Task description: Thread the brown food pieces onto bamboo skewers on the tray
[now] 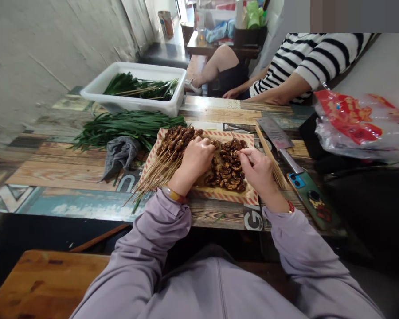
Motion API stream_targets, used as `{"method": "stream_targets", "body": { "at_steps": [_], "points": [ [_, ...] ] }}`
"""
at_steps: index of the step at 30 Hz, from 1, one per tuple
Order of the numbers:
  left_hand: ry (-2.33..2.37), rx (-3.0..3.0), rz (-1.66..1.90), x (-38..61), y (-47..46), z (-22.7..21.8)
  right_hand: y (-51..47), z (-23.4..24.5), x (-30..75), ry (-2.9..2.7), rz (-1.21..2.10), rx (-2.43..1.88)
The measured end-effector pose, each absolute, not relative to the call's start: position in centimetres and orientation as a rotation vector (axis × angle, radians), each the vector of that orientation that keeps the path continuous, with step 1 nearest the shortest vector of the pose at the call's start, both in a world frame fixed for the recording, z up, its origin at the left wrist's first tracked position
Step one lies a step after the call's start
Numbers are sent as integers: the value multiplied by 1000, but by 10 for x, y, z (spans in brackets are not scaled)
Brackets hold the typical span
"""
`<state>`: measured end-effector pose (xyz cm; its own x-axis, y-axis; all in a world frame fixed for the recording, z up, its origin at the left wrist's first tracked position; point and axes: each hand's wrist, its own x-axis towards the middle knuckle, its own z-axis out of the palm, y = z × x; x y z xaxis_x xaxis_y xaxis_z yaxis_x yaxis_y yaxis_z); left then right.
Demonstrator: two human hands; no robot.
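A tray [226,194] with a red-and-white striped rim lies on the table in front of me. Finished skewers [174,144] of dark brown, glossy food are piled on its left side, their thin sticks fanning toward me. Loose brown pieces [231,170], sauced and meat-like, fill the right side. My left hand [197,157] is closed over the middle of the tray, fingertips hidden below the knuckles. At the right edge of the loose pieces, my right hand [257,167] is closed in a pinch; what it holds is too small to make out.
Bare sticks [271,157], a cleaver [279,137] and a phone [310,199] lie to the right. Green chives [126,128], a grey cloth [119,155] and a white tub [133,104] are at left. A person in a striped top [319,57] sits beyond plastic bags [359,124].
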<state>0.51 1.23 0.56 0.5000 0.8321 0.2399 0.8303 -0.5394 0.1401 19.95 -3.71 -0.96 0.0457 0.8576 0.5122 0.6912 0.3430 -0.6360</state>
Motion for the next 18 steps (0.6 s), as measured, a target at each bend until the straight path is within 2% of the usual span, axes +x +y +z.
{"method": "stream_targets", "body": {
  "at_steps": [13, 15, 18],
  "points": [
    [1452, 2846, 290, 5, 8, 5, -36, -14, 198, -1720, 191, -1378],
    [1449, 2782, 392, 5, 10, 4, -36, -14, 197, -1712, 210, -1392],
    [1367, 2496, 768, 6, 15, 1, -37, -13, 198, -1695, 250, -1404]
  ]
}}
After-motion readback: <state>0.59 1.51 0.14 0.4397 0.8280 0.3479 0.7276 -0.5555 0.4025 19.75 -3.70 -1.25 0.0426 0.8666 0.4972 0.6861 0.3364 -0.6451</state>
